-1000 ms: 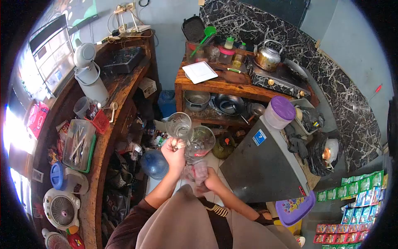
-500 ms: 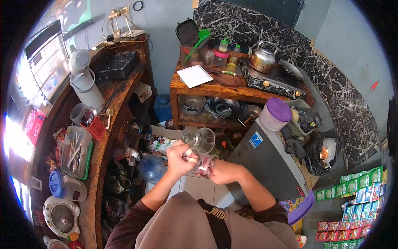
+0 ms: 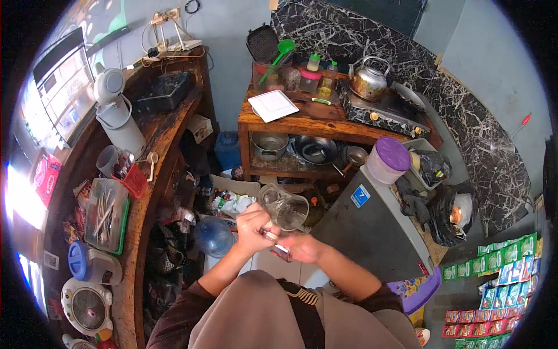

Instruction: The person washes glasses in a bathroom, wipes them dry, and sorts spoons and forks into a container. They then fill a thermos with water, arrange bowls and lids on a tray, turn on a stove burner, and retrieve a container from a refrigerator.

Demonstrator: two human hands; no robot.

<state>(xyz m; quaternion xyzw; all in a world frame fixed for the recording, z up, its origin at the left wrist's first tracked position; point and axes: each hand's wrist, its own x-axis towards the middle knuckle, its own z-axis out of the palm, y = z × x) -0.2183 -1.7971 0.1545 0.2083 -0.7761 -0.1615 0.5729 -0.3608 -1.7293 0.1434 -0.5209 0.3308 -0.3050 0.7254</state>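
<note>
Glass mug (image 3: 285, 208), clear, held in mid-air above the floor, in front of the steel cabinet (image 3: 372, 232), nothing under it. It lies tilted: long axis runs roughly left to right, mouth toward the cabinet and slightly up, base toward the left hand (image 3: 254, 228). Left hand clenched around the base or handle end. Right hand (image 3: 301, 248) closed just below, pinching what looks like a small sachet (image 3: 279, 247), though blur hides its shape. Judgement: keep the mug steady and level the mouth before anything goes in; grip low.
</note>
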